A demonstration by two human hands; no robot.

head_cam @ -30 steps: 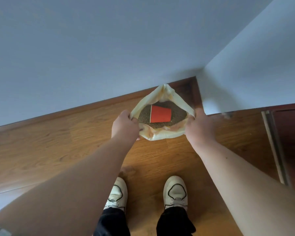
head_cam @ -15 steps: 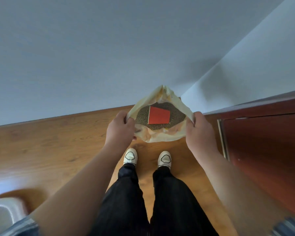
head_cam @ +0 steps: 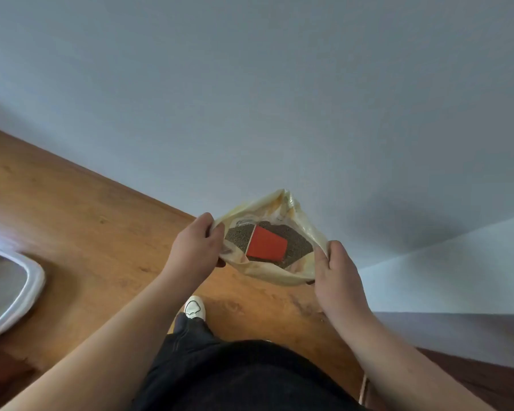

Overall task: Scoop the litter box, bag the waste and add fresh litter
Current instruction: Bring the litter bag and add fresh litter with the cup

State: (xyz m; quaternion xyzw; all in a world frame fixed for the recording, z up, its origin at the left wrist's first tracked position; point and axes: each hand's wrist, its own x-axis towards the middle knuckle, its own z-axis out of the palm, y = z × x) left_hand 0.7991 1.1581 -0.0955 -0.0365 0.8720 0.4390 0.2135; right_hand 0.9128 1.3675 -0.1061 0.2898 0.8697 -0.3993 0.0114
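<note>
Head view: litter bag (head_cam: pixel 279 274) hangs between left hand (head_cam: pixel 195 250) and right hand (head_cam: pixel 337 280), each grip clenching its rim.

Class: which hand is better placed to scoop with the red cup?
Probably the left hand: the red cup in the yellowish plastic litter bag turns its mouth that way, and the white litter box lies on that side.

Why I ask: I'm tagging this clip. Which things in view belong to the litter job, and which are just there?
Part of the job: yellow bag, gripped at its mouth by the left hand and right hand; dark litter and red cup inside it; white litter box at left.
Just there: white shoe, dark trousers, wooden floor, wall.
</note>
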